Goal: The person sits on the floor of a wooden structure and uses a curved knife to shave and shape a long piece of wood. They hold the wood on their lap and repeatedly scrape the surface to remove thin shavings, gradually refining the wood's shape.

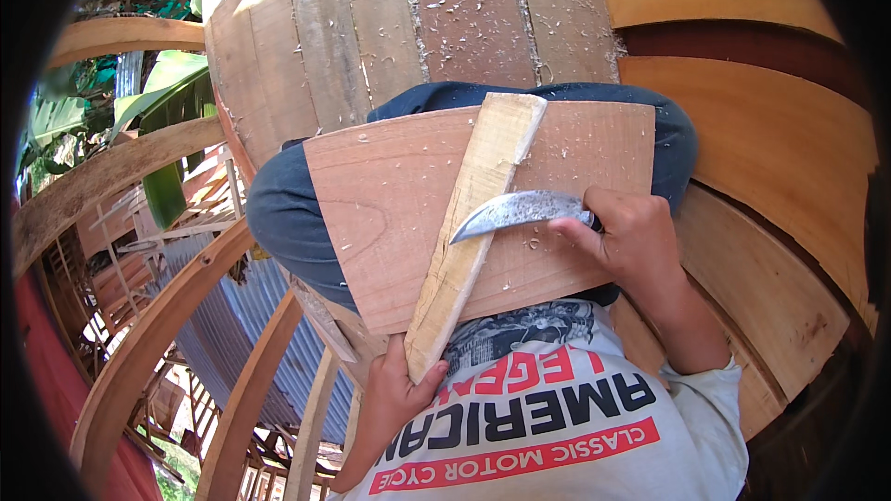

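A reddish-brown board (390, 195) lies across my crossed legs. Slanting over it is a pale strip of wood (478, 167), its far end just past the board's far edge. My left hand (399, 388) is closed around the strip's near end, close to my shirt. In my right hand (629, 234) is a knife with a curved, mottled grey blade (522, 211); the fist hides its handle. The blade reaches left across the strip, its tip near the strip's left edge. Whether the edge bites into the wood, I cannot tell.
Shavings litter the plank floor (371, 28) ahead of me. Curved wooden boards (733, 121) rise along my right side. On the left stand curved wooden ribs (158, 343) with gaps between them, and beyond them lie corrugated metal sheets (227, 343) and green leaves (167, 93).
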Demonstrator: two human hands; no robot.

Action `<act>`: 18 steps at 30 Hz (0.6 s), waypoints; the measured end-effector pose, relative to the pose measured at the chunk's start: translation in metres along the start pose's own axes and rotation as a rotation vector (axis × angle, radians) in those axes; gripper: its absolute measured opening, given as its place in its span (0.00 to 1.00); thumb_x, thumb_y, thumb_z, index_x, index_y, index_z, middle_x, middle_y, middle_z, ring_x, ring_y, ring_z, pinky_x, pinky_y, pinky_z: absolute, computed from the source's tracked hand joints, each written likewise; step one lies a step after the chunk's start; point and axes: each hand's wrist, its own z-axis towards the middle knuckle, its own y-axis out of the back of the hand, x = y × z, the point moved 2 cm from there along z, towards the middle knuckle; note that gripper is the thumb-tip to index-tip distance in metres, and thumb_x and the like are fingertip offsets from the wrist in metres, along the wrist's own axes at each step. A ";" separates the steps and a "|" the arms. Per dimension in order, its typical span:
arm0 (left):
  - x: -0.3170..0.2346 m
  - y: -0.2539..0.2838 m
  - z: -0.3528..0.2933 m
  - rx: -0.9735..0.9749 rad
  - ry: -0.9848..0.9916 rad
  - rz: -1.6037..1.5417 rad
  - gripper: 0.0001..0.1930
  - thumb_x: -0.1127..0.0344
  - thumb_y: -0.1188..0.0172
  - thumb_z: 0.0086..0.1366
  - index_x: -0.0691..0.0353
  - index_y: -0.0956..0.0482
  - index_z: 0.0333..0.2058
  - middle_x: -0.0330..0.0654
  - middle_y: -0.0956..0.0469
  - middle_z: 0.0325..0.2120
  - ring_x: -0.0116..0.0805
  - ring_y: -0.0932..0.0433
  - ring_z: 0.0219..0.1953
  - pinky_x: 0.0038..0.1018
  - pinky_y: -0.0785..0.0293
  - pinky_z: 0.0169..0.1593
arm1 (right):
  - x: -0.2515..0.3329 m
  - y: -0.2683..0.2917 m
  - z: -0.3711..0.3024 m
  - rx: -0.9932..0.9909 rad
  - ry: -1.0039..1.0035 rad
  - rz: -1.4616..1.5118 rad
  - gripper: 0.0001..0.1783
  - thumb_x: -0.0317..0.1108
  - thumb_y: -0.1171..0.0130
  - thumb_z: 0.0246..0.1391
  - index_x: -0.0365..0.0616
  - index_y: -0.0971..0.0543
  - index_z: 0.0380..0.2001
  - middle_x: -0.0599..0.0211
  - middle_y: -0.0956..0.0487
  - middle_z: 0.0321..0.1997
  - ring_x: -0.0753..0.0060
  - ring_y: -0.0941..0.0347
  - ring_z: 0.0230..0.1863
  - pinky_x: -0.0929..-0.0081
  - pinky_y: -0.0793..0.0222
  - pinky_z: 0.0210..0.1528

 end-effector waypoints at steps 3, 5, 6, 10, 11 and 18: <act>-0.002 0.000 0.002 -0.001 -0.023 -0.003 0.26 0.54 0.38 0.58 0.72 0.32 0.44 0.59 0.21 0.28 0.58 0.20 0.33 0.38 0.24 0.35 | 0.024 -0.011 -0.011 0.036 0.139 0.049 0.27 0.57 0.37 0.46 0.44 0.26 0.13 0.62 0.26 0.13 0.62 0.26 0.15 0.69 0.33 0.17; -0.003 0.000 0.003 -0.003 -0.028 -0.001 0.26 0.55 0.38 0.58 0.73 0.32 0.44 0.60 0.21 0.28 0.58 0.20 0.33 0.37 0.24 0.34 | 0.022 -0.011 -0.010 -0.012 0.144 0.025 0.27 0.58 0.37 0.46 0.45 0.27 0.13 0.62 0.27 0.12 0.62 0.27 0.15 0.70 0.34 0.17; -0.004 0.000 0.004 -0.001 -0.025 0.000 0.26 0.56 0.38 0.58 0.73 0.32 0.44 0.60 0.21 0.28 0.58 0.20 0.33 0.37 0.24 0.34 | 0.020 -0.011 -0.008 -0.036 0.146 0.013 0.28 0.58 0.37 0.45 0.45 0.27 0.13 0.62 0.27 0.12 0.62 0.27 0.14 0.70 0.34 0.17; -0.001 -0.002 0.002 -0.002 -0.044 -0.043 0.25 0.58 0.37 0.58 0.73 0.32 0.45 0.60 0.21 0.29 0.57 0.20 0.34 0.36 0.25 0.34 | -0.010 0.001 0.016 -0.220 0.070 -0.213 0.28 0.60 0.38 0.46 0.46 0.27 0.12 0.61 0.29 0.12 0.61 0.29 0.14 0.71 0.36 0.16; 0.000 -0.002 0.002 0.001 -0.039 -0.047 0.25 0.58 0.37 0.58 0.73 0.32 0.45 0.60 0.21 0.29 0.57 0.20 0.34 0.36 0.25 0.35 | -0.010 -0.001 0.017 -0.245 0.077 -0.201 0.28 0.60 0.38 0.46 0.46 0.27 0.12 0.61 0.29 0.12 0.60 0.29 0.14 0.70 0.36 0.15; 0.003 -0.001 0.003 0.010 -0.047 -0.045 0.23 0.59 0.37 0.58 0.73 0.31 0.44 0.59 0.21 0.30 0.54 0.19 0.34 0.35 0.25 0.36 | -0.005 -0.004 0.013 -0.259 0.077 -0.155 0.27 0.58 0.39 0.48 0.46 0.28 0.14 0.61 0.28 0.13 0.58 0.29 0.14 0.68 0.37 0.15</act>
